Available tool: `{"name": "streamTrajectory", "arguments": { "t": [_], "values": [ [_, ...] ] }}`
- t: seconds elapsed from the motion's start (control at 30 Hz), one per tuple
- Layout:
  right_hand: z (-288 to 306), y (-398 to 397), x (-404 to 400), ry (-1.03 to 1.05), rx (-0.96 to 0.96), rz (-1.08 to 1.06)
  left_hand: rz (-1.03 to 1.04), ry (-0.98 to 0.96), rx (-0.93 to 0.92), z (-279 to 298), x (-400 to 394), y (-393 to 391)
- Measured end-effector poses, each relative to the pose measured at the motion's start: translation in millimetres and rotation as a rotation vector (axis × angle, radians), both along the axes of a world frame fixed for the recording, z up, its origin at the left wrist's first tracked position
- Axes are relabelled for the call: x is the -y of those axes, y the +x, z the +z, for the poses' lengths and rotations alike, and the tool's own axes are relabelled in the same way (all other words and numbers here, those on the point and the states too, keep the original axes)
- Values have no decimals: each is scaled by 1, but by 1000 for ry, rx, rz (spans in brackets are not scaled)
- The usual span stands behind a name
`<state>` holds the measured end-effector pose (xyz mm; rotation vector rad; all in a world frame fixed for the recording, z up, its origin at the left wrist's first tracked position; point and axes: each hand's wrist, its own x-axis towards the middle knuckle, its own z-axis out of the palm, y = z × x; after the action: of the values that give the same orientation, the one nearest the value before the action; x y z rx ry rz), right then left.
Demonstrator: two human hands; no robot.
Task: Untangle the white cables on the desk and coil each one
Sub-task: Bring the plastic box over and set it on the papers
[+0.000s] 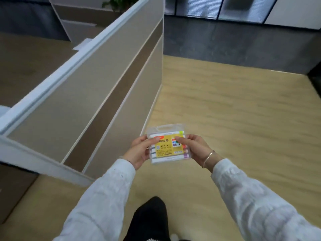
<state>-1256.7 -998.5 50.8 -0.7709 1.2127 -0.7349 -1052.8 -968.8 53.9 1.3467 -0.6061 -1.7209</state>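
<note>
So right now nothing cable-related is in hand at all. Both hands are wrapped around a clear plastic marker case (167, 144) with a yellow label, held out in front of the body over a wood-look floor (234, 110). The left hand (140, 152) grips the case's left edge, thumb lying across the top of the label and fingers curled underneath; the right hand (192, 146) holds the right edge the same way, thumb on the label near the colour swatches, with a thin bangle (208, 158) on that wrist. Both arms are in white sleeves (104, 197). The white cables aren't anywhere in view, and neither is the desk they sit on, as far as I can tell; to the left there's just a beige and brown office partition (90, 94) with a pale top rail, and the person seems to be standing or walking beside it, a dark trouser leg (149, 218) showing at the bottom. My read: the untangling hasn't started from what's visible here, this is a pre-step at best. Next move probably calls for getting to the desk, putting the marker case down somewhere out of the way, and freeing both hands to find a cable end.
</note>
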Motion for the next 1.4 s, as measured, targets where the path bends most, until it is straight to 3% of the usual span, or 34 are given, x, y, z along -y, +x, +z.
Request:
{"name": "streamTrajectory", "arguments": {
  "t": [0.23, 0.73, 1.13, 1.4],
  "values": [
    [-6, -54, 160, 3, 13, -104, -85, -17, 39, -5, 177, -53],
    [21, -130, 583, 11, 38, -282, -213, -59, 23, 22, 628, -132],
    [21, -199, 957, -20, 15, -109, -50, -83, -3, 17, 966, -201],
    [23, -180, 1186, -5, 8, 34, 111, -98, -3, 14, 1169, -190]
  ]
}}
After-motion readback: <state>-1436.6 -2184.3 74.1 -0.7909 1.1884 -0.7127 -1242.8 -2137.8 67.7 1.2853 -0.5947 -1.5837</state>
